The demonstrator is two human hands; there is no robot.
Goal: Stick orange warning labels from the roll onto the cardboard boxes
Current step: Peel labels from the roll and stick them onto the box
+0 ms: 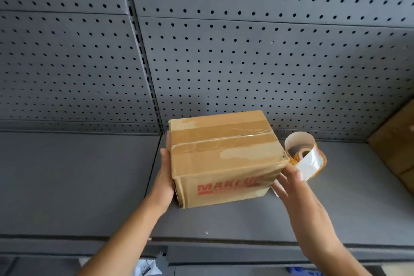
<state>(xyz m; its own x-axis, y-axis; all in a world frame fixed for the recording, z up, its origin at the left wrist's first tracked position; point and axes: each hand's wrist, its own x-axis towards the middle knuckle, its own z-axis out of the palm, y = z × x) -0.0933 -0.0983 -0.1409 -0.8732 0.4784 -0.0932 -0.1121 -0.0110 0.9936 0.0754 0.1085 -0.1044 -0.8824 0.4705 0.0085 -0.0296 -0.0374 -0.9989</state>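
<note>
we see left hand (164,177) flat-open vs box (224,157), right hand (289,184) open by label roll (304,154); loose strip may snag, w/ no grip.

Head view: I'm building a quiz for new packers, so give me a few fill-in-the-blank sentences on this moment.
1. The left hand lies flat against the box's ____ side.
2. The print on the box front is ____ in colour.
3. The label roll stands on the shelf, to the ____ of the box.
4. The wall panel behind the shelf is full of ____.

Missing words: left; red; right; holes
</note>
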